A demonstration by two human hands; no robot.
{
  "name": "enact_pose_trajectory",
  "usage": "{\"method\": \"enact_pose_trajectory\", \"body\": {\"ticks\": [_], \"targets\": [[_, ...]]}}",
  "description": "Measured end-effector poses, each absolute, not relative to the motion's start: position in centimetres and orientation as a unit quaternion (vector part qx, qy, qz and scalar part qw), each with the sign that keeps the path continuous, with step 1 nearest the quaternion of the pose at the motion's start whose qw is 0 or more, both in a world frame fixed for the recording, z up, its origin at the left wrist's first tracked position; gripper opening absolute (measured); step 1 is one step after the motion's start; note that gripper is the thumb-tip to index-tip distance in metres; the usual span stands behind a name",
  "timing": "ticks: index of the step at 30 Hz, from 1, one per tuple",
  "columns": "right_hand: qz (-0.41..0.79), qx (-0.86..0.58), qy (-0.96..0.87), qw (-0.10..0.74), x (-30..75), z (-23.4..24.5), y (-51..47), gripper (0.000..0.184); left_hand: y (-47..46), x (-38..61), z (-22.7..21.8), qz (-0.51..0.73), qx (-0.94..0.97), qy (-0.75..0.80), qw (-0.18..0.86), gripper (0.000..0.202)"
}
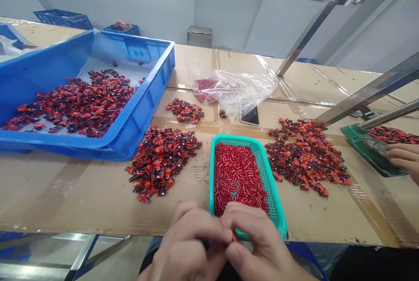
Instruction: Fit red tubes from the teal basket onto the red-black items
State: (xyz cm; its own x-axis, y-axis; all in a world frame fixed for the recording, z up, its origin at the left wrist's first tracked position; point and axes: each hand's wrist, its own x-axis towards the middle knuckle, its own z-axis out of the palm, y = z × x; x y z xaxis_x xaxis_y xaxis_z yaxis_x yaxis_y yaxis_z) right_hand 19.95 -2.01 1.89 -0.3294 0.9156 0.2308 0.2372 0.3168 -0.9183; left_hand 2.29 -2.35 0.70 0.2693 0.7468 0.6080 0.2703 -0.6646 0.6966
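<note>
My left hand and my right hand meet at the table's front edge, both with fingers closed. A small orange-red piece shows between the fingertips, pinched from both sides; most of it is hidden. Just beyond my hands is a turquoise plastic basket holding many short dark red tubes. Left of the basket lies a pile of small orange-and-black parts, with a smaller pile behind it. A larger pile of similar parts spreads to the right.
A big blue tray with many orange-and-black parts fills the left. Behind the basket lie a clear plastic bag and a phone. Metal posts cross the right side. Another person's hand is at a green tray.
</note>
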Motion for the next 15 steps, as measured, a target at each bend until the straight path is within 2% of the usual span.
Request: {"method": "enact_pose_trajectory", "body": {"ticks": [2,4,5,7,11,15], "targets": [[0.319,-0.475,-0.729,0.376,22.0,1.9,-1.2,0.054,-0.3,1.8,1.0,0.458,0.809,0.33,0.166,0.019],[0.16,-0.57,-0.74,0.319,25.3,1.4,0.0,0.048,2.2,0.8,0.3,0.38,0.835,0.394,0.055,0.014],[0.066,-0.616,-0.733,0.28,27.2,0.9,0.8,0.049,3.4,0.4,-0.2,0.336,0.836,0.433,0.006,0.009],[-0.027,-0.665,-0.706,0.242,31.2,-0.1,2.4,0.056,5.5,-0.4,-1.5,0.28,0.831,0.479,-0.039,0.006],[-0.114,-0.703,-0.673,0.203,37.3,-2.2,4.9,0.07,7.9,-0.7,-3.3,0.253,0.827,0.5,-0.041,0.013],[-0.18,-0.703,-0.658,0.2,38.0,-2.7,5.0,0.079,8.4,-0.2,-3.7,0.267,0.822,0.503,-0.001,0.023]]}}
